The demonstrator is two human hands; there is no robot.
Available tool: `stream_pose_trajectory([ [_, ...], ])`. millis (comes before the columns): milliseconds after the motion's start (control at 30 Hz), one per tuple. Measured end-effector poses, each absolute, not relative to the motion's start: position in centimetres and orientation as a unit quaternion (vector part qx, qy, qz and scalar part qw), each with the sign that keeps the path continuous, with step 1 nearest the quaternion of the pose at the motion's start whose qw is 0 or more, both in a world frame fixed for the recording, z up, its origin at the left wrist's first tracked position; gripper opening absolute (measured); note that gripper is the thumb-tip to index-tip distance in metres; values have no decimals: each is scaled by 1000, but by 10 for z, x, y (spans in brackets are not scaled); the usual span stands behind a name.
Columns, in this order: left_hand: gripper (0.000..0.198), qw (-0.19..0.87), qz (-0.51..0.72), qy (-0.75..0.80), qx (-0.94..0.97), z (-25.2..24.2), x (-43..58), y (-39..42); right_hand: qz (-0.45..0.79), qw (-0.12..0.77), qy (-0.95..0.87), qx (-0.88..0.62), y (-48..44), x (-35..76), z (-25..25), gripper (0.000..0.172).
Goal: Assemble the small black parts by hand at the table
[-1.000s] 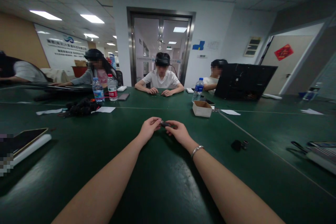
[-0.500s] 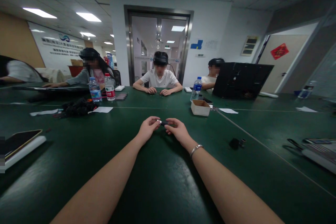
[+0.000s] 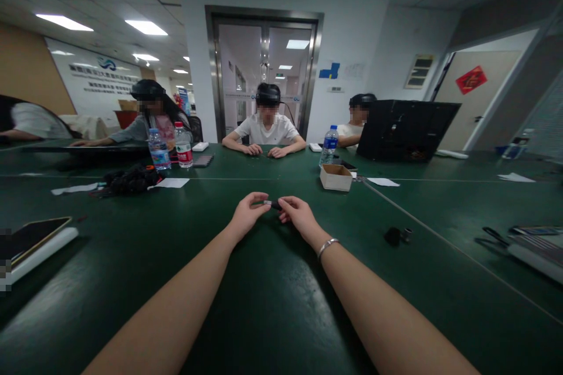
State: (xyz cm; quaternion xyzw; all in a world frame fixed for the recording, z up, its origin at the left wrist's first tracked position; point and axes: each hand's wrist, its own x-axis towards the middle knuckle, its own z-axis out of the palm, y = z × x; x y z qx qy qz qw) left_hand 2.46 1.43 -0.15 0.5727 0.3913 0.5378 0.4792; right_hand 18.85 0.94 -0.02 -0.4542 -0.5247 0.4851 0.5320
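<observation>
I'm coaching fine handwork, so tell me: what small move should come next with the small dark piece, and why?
Probably, the left hand should gently close on the silvery end. The right hand pinches the small dark piece, while the left thumb and forefinger look parted near that end; whether they touch it is too small to tell.

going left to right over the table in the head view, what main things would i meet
Phone, tangled black bundle, red-capped bottle, left hand, slim dark piece, right hand, open box, small black object.
</observation>
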Motion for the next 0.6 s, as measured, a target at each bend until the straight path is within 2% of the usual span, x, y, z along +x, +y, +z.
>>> stream_pose_trajectory([
  [133, 35, 525, 517, 446, 507, 0, 28, 16, 484, 534, -525, -453, 10, 189, -2, 25],
  [300, 24, 480, 498, 420, 588, 0, 25, 14, 480, 533, -533, -448, 12, 191, -3, 27],
  [467, 45, 497, 513, 395, 578, 1, 24, 12, 482, 532, -535, -446, 13, 190, -4, 28],
  [600, 32, 528, 494, 450, 524, -1, 26, 17, 480, 532, -533, -450, 12, 189, -3, 27],
])
